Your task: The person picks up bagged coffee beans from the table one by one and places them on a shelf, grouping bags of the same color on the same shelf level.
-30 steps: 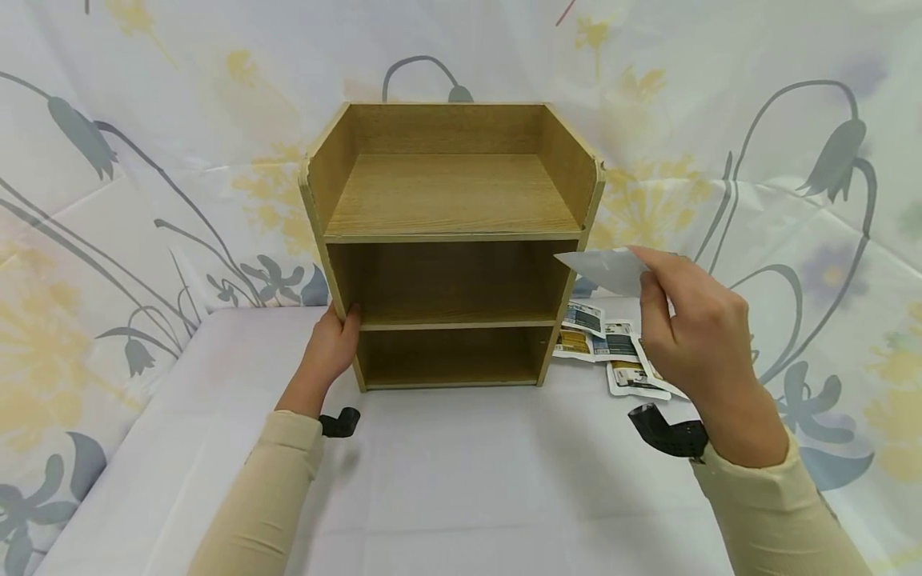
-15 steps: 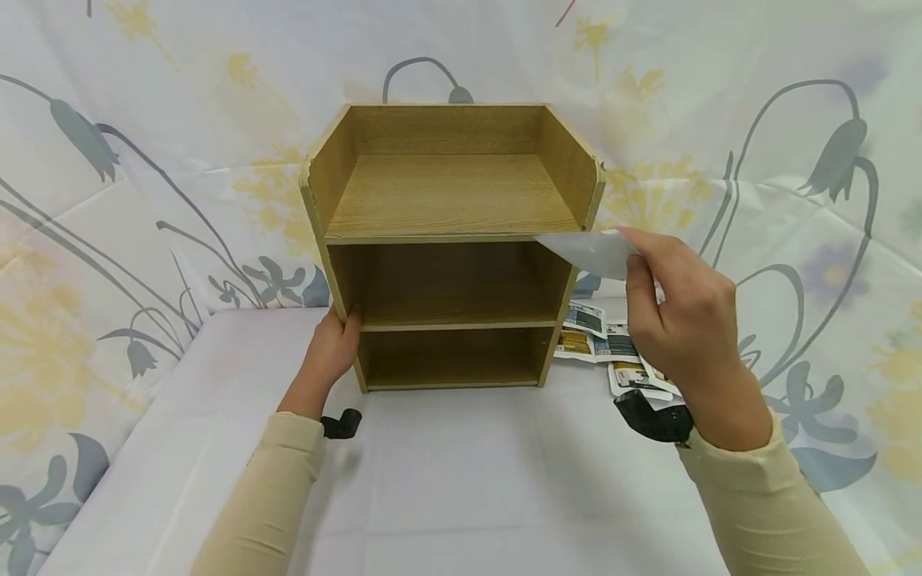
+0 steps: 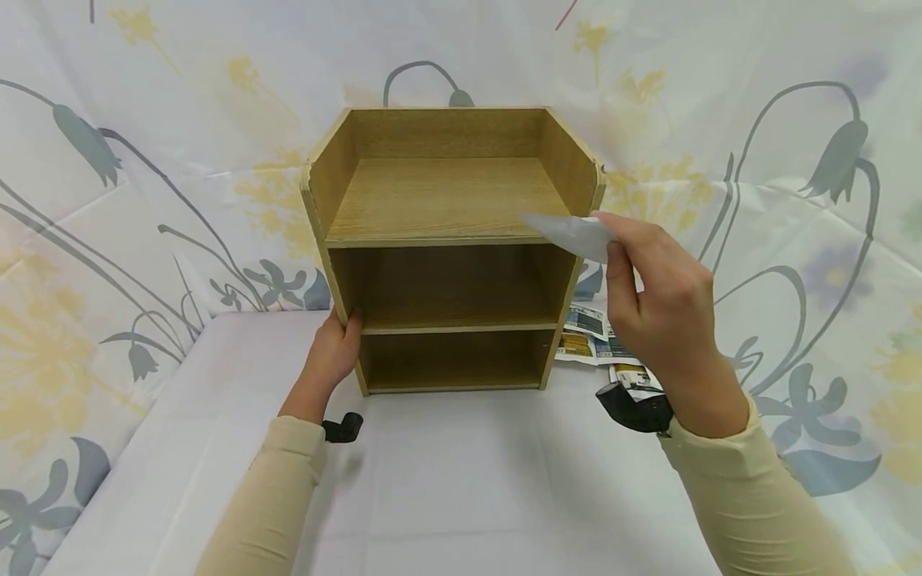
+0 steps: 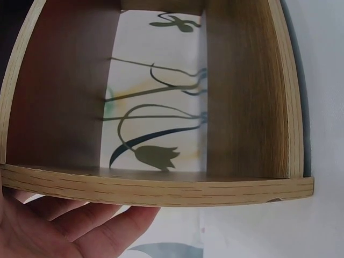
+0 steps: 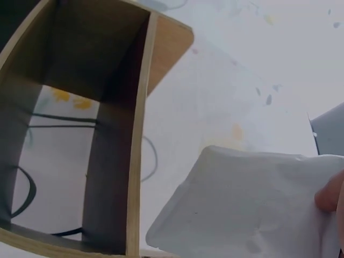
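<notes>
"Setting?"

"Backdrop: pale cloth (image 3: 648, 120), printed with grey-blue bellflowers and yellow blossoms. Below it, a white covering (image 3: 461, 480), lightly creased, spread beneath the work."

"Largest piece?"

"Wooden shelf unit (image 3: 446, 196), one, upright on the covering. Open upper tier with raised sides; two compartments beneath. Best kept square to the person, I'd say, and not allowed to slide."

"Hands?"

"Left hand (image 3: 334, 348): grips the unit's left side, thumb round the front edge. A sound brace; steady pressure should do, without pulling. Right hand (image 3: 659, 296): raised by the unit's right front, thumb and fingers in a narrow pinch on one packet."

"Smaller goods?"

"Printed packets (image 3: 583, 320), several, overlapping on the covering just beside the unit's right side; partly hidden by the right arm."

"And the piece in hand?"

"White packet (image 3: 576, 236), one, held at its near end, free end pointing toward the upper tier's front edge. Contact: cannot tell. Handling note: probably limp, so pinch firmly, keep it level and lift its tip clear of the wood."
</notes>
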Available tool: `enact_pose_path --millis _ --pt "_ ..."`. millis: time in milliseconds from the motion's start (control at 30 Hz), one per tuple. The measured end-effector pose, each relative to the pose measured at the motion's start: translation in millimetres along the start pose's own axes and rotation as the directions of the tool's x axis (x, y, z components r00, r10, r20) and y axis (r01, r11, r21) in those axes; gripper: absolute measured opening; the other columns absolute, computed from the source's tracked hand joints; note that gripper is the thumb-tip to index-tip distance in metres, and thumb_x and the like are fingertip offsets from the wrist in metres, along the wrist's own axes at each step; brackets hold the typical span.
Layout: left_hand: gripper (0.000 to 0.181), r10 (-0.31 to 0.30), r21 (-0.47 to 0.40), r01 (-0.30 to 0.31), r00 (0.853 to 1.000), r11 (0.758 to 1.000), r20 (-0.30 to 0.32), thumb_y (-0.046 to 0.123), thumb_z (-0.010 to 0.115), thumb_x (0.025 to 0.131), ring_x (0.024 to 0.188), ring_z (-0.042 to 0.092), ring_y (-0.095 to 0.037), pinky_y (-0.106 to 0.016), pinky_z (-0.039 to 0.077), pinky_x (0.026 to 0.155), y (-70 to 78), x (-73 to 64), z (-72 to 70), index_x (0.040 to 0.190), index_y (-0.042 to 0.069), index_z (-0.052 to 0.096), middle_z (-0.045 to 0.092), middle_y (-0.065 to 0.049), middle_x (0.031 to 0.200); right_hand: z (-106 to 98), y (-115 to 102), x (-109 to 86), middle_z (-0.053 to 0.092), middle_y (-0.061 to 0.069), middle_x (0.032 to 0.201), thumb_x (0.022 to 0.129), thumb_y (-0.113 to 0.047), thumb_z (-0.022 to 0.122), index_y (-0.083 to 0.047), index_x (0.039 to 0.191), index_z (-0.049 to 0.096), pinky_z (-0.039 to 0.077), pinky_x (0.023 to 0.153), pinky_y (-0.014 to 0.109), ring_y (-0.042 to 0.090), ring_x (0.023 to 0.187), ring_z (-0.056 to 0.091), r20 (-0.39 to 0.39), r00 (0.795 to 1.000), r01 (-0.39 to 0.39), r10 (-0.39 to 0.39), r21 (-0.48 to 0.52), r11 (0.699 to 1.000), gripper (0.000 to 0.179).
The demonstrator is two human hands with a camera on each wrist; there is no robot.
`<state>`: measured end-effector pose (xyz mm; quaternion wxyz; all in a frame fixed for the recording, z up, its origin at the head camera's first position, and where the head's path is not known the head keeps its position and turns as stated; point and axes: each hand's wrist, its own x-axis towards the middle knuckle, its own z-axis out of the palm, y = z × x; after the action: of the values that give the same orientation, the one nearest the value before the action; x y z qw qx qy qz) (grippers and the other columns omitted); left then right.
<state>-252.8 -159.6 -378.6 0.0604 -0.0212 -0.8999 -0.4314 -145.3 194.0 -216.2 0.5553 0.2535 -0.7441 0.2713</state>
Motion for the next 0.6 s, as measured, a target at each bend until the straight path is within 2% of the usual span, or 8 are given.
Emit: enact_pose_path --millis 333,600 --pt "0.062 0.009 -0.006 -0.009 1.000 1.000 0.003 0.045 0.025 0.103 0.125 0.051 -0.043 -0.056 0.041 0.103 1.9 0.2 -0.2 0.149 0.004 0.029 0.047 -0.030 0.140 18 1 3.1 0.073 0.014 0.100 0.093 -0.002 0.055 -0.005 0.109 0.072 0.052 0.084 0.031 0.030 0.091 0.069 -0.049 0.997 0.054 -0.053 0.023 0.998 0.023" --pt "0.060 0.018 0.006 -0.018 1.000 1.000 0.000 0.043 0.025 0.104 0.125 0.051 -0.043 -0.057 0.041 0.104 0.0 -1.6 0.7 0.149 0.003 0.029 0.047 -0.030 0.140 26 4 2.8 0.073 0.013 0.100 0.093 -0.001 0.055 -0.007 0.108 0.073 0.055 0.082 0.044 0.031 0.092 0.069 -0.042 0.997 0.071 -0.070 0.013 0.997 0.024"
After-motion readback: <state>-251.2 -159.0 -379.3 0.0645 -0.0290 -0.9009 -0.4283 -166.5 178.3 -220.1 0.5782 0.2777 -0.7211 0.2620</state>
